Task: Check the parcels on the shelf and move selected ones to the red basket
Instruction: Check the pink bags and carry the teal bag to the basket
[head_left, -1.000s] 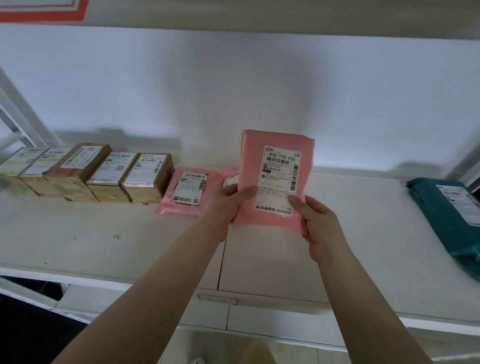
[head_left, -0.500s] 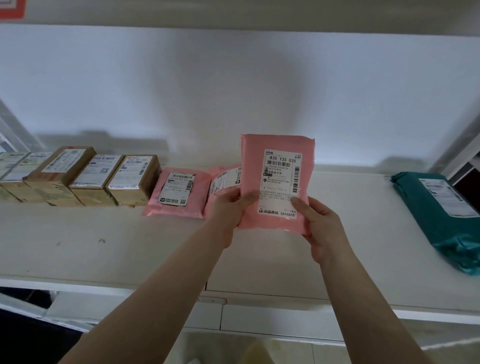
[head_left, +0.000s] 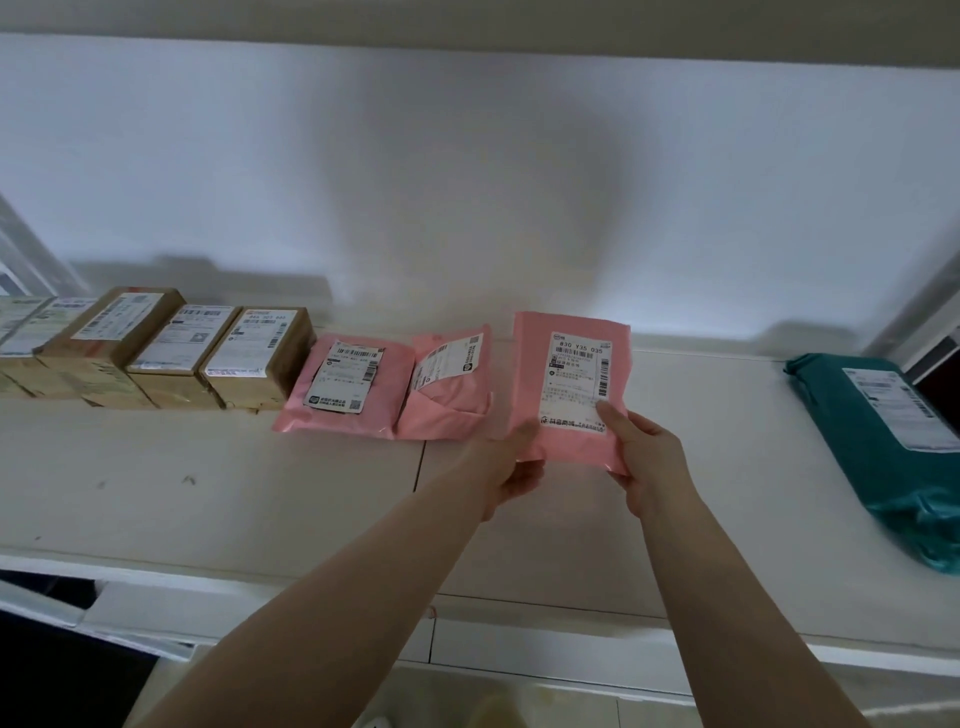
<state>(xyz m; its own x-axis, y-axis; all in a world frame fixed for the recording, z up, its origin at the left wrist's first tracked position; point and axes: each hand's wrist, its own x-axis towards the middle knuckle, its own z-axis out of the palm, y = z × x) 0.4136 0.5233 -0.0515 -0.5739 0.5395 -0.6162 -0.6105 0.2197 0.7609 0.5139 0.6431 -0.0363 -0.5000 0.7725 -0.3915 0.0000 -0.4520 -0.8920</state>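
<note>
I hold a pink parcel (head_left: 569, 384) with a white label upright above the white shelf (head_left: 208, 493). My left hand (head_left: 511, 470) grips its lower left corner and my right hand (head_left: 647, 457) pinches its lower right edge, thumb on the label. Two more pink parcels (head_left: 345, 389) (head_left: 449, 387) lie on the shelf just left of it. A row of brown cardboard boxes (head_left: 171, 353) stands further left. The red basket is out of sight.
A teal bagged parcel (head_left: 883, 447) lies at the shelf's right end. White wall behind the shelf, an upper shelf board overhead, metal uprights at both sides. Below the front edge lies a lower shelf and floor.
The held pink parcel has shifted to the right and a little lower, away from the two pink parcels on the shelf. Both hands keep their hold on it.
</note>
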